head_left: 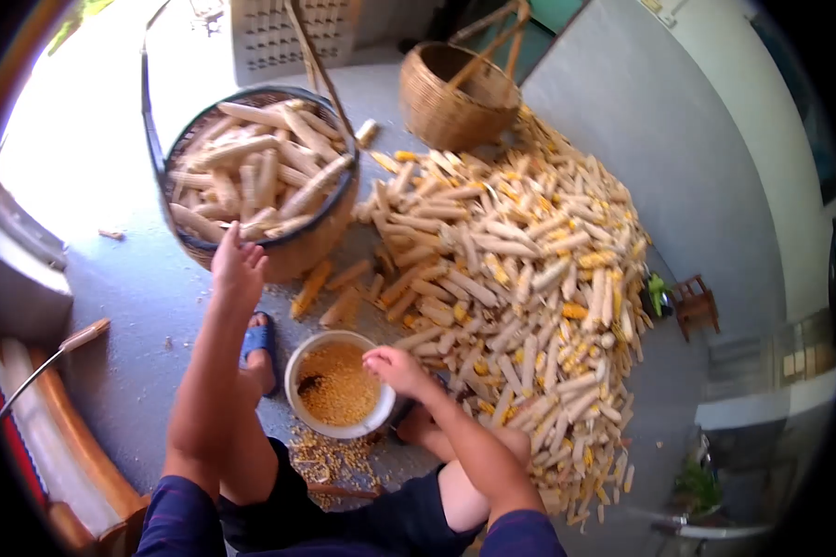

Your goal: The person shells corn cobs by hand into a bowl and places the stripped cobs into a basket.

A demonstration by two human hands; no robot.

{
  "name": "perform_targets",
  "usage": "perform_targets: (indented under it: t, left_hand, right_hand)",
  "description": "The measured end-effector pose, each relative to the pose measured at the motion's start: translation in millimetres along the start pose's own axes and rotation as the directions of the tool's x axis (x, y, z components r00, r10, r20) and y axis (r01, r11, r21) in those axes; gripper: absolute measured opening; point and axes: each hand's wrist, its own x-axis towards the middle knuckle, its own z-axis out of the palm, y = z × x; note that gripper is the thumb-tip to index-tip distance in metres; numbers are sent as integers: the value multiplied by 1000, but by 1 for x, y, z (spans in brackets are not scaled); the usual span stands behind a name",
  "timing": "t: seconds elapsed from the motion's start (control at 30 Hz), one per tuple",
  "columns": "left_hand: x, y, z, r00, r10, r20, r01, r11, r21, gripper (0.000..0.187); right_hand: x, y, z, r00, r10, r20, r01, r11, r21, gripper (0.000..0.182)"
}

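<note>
My left hand (239, 261) is stretched out at the near rim of a large basket (293, 255) heaped with shelled corncobs (269, 172). Its fingers look extended and apart, with no cob in them. Over the right rim of a white basin (299, 408), my right hand (396, 368) has its fingers curled together; anything inside them is hidden. Loose yellow corn kernels (342, 395) cover the inside of the basin, and a dark object (310, 382) lies among them at the left. The basin stands on the floor between my feet.
A big pile of corncobs (520, 260), some with yellow kernels, spreads to the right. Behind it stands a second wicker basket (437, 107). Spilled kernels (330, 459) lie before the basin. At left are a wooden-handled metal tool (85, 336) and a wooden seat (74, 436).
</note>
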Motion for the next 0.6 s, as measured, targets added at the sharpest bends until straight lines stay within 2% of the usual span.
perform_targets:
  t: [0.03, 0.07, 0.1, 0.13, 0.17, 0.2, 0.27, 0.3, 0.33, 0.37, 0.4, 0.43, 0.47, 0.53, 0.57, 0.6]
  left_hand:
    - [-7, -9, -5, 997, 6, 79, -6, 1000, -4, 49]
    - [-13, -17, -11, 988, 17, 153, -15, 1000, -12, 39]
    - [-26, -24, -14, 987, -22, 157, 21, 1000, 6, 39]
    - [-38, -27, -16, 976, 15, 217, -29, 998, 62, 34]
    - [-43, -31, -19, 959, 62, 277, -94, 990, 105, 30]
    - [-40, -36, -25, 960, 57, 273, -87, 991, 102, 30]
    - [-29, -43, -42, 959, 66, 275, -76, 997, 26, 26]
    - [-26, -40, -47, 947, 76, 313, -85, 996, 13, 23]
    - [-25, -30, -51, 927, 26, 373, -5, 998, -58, 21]
    - [-25, -24, -53, 910, 57, 410, -33, 997, -63, 23]
    - [-26, -18, -54, 891, 87, 446, -63, 996, -68, 24]
    - [-34, -15, -48, 906, 155, 393, -164, 986, -11, 25]
    - [-37, -14, -48, 911, 153, 384, -162, 987, -8, 25]
    - [-42, -13, -44, 933, 258, 250, -297, 946, 131, 23]
    - [-51, -13, -34, 941, 285, 184, -318, 930, 183, 22]
    - [-43, -12, -40, 940, 284, 188, -318, 930, 183, 22]
  right_hand:
    - [7, 20, -19, 999, 6, -37, -13, 981, -194, 26]
    - [4, 37, -43, 980, 18, -198, -105, 891, -442, 28]
    - [0, 60, -70, 966, -5, -259, -150, 804, -575, 28]
    - [-2, 77, -101, 958, 78, -276, -245, 719, -650, 25]
    - [0, 93, -129, 941, 182, -285, -338, 481, -809, 23]
    - [2, 88, -143, 723, 482, -494, -688, 444, -574, 22]
    - [-4, 89, -136, 669, 324, -668, -724, 484, -491, 20]
    - [-2, 94, -131, 667, 329, -668, -728, 478, -492, 20]
    - [2, 106, -120, 801, 190, -567, -567, 543, -619, 20]
    - [9, 118, -109, 898, 44, -438, -380, 579, -721, 21]
    - [22, 131, -102, 931, -90, -354, -256, 529, -809, 22]
    - [37, 143, -93, 942, -219, -253, -129, 459, -879, 22]
    - [50, 153, -80, 946, -212, -246, -125, 461, -878, 22]
    - [78, 169, -60, 883, -431, -185, -55, 297, -953, 23]
    - [82, 177, -55, 883, -430, -187, -56, 298, -953, 23]
    - [85, 186, -51, 930, -323, -177, -111, 213, -971, 24]
